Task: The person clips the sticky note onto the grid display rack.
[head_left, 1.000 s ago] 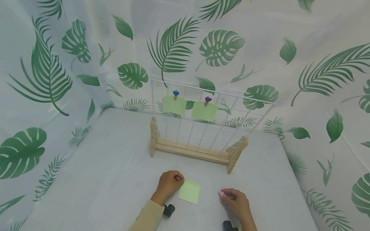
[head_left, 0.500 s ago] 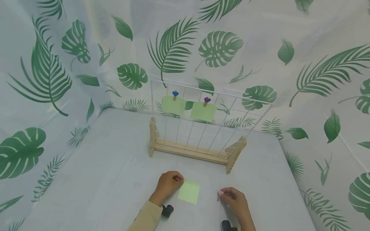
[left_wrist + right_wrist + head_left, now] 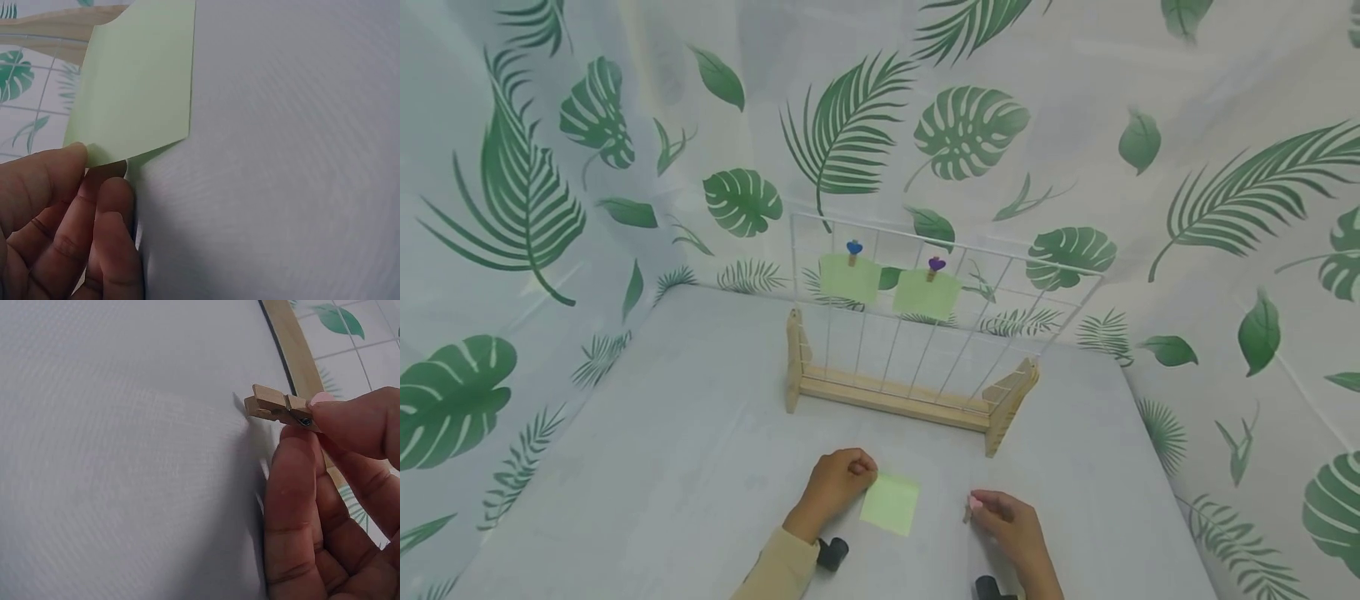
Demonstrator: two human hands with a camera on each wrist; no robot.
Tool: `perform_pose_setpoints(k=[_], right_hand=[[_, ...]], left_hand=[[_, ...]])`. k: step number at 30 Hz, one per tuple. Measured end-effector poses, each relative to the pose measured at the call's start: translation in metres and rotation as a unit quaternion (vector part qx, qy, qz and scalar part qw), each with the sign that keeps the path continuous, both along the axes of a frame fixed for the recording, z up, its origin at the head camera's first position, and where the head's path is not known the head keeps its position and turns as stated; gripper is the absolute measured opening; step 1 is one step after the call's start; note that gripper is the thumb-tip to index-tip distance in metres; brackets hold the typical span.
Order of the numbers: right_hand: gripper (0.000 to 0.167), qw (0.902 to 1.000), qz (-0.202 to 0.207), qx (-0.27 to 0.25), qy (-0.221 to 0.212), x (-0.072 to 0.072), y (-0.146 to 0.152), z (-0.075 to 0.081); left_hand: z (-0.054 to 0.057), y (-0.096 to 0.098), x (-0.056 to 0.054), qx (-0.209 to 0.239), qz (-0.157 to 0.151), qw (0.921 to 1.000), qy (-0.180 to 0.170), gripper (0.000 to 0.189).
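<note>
Between thumb and finger, my left hand (image 3: 837, 483) pinches one corner of a pale green sticky note (image 3: 889, 503). In the left wrist view the note (image 3: 140, 81) stretches away from the fingertips, one edge lifted above the white surface. To the right, my right hand (image 3: 1011, 523) holds a small wooden clothespin (image 3: 275, 406) with a pink piece on it by its handle end. The pin's jaws point left, toward the note, and look closed in the right wrist view. Note and clothespin are apart.
Behind the hands stands a white wire grid (image 3: 917, 350) on a wooden base (image 3: 895, 402). Two green notes hang on it, one under a blue heart clip (image 3: 854, 248), one under a purple heart clip (image 3: 936, 264). Leaf-patterned cloth surrounds the white table (image 3: 700, 467).
The clothespin has turned slightly in my right fingers, so more of its wooden end shows. My left hand and the note have stayed almost still; the head view has shifted a little.
</note>
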State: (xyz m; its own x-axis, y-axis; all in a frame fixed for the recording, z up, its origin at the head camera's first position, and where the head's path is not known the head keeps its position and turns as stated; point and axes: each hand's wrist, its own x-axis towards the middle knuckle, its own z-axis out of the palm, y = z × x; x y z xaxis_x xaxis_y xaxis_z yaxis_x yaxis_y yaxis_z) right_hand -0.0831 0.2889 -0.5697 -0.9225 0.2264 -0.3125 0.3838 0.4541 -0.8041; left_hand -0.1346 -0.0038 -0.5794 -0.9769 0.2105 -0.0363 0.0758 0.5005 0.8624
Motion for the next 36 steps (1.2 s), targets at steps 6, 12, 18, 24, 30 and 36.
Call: perform_pose_setpoints(k=[6, 12, 18, 24, 30, 36], right_hand=[[0.032, 0.9998, -0.007, -0.019, 0.005, 0.001, 0.003, 0.003], [0.038, 0.9989, -0.023, -0.041, 0.002, 0.002, 0.005, 0.004], [0.039, 0.9972, -0.033, -0.064, 0.021, 0.003, 0.004, 0.007], [0.034, 0.9933, -0.051, -0.092, 0.046, 0.006, 0.003, 0.013], [0.031, 0.994, -0.05, -0.08, 0.056, 0.004, 0.001, 0.021], [0.029, 0.9932, -0.053, -0.081, 0.065, 0.002, 0.0, 0.026]], left_hand=[[0.0, 0.001, 0.0, 0.008, -0.005, 1.0, -0.001, 0.005], [0.001, 0.002, 0.0, 0.017, -0.001, 0.9998, -0.009, 0.005], [0.004, 0.002, 0.001, 0.03, 0.008, 0.9995, -0.004, 0.004], [0.004, 0.0, 0.004, 0.041, 0.006, 0.9991, 0.004, 0.006], [0.002, 0.002, 0.003, 0.054, 0.015, 0.9982, 0.021, 0.005], [0.003, 0.004, 0.002, 0.073, 0.029, 0.9968, 0.02, 0.004]])
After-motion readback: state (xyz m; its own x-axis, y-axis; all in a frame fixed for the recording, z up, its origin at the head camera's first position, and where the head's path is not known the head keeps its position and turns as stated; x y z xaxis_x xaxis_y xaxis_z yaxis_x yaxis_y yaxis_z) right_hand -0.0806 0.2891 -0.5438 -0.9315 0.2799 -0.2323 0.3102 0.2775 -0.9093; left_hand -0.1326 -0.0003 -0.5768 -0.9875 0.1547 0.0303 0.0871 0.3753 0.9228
